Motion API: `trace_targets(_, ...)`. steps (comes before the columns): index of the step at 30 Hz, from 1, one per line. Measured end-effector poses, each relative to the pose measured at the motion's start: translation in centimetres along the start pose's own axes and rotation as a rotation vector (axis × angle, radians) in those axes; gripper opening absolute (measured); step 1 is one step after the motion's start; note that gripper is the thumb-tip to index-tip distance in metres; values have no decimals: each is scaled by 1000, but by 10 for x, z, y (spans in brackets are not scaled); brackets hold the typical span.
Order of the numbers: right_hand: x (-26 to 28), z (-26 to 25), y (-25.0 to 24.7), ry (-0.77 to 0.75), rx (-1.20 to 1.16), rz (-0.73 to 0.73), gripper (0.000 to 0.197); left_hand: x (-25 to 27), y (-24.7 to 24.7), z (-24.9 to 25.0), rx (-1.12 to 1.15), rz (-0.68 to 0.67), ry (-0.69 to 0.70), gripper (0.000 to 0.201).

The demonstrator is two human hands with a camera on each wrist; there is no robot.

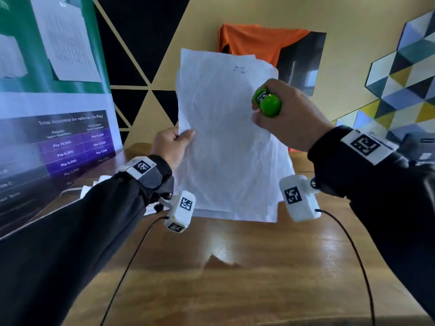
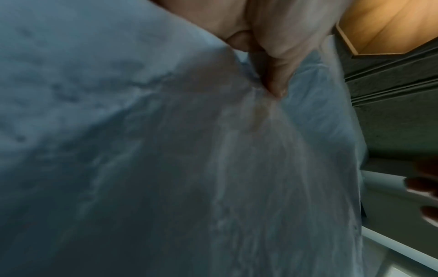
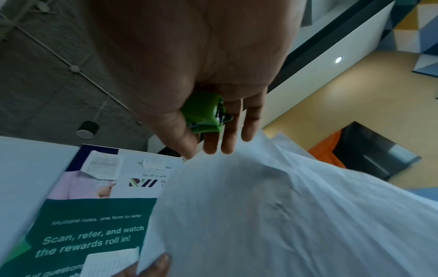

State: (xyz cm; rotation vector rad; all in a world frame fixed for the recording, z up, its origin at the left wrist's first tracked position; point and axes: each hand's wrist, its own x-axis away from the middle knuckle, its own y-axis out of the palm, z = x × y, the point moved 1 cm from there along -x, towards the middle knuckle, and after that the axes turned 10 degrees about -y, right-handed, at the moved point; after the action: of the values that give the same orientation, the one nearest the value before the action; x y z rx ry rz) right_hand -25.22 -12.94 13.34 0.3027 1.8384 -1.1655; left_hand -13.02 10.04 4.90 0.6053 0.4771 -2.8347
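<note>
- While pinching the left edge of the paper stack (image 1: 226, 142) between thumb and curled fingers, holding it upright over the wooden table (image 1: 235, 267) with the left hand (image 1: 173, 147).
- Gripping a green tool (image 1: 268, 103), seemingly a small stapler, in the right hand (image 1: 290, 115), wrapping it with fingers and thumb.
- Hovering that tool just beside the stack's right edge, towards the upper corner. Judging from the right wrist view, not yet biting onto any sheet.
- Dealing with several creased white sheets, fanning unevenly along the top. Hanging low towards the table at the bottom, without showing plainly whether touching it or not.
- Judging the step in hand: bringing the tool to the sheets for fastening them together, with alignment and placement not yet done.
- Calling next, most likely, for squaring the sheets, given the ragged top corners, perhaps by tapping the lower edge on the table.
- Then calling for sliding the tool's mouth over one corner, catching every sheet, and squeezing while pinching firmly on the left against swinging or slipping.
- Working in front of a printed banner (image 1: 58, 128) on the left and an orange cloth (image 1: 254, 41) draping behind the stack.
</note>
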Motion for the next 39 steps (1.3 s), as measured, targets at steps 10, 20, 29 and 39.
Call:
trace_targets(10,4,0,9,-15,-156,213,18,-8,-10,46,-252,212,515,27)
trace_targets(20,27,-4,35,-61,-228,88,12,75,40,-80,-787,-517,807,33)
trace_targets(29,36,6,60,59,-218,-129,15,61,22,-38,-780,-576,604,17)
trace_targets(39,37,5,58,-58,-1,-283,16,38,-2,24,-596,-195,723,18)
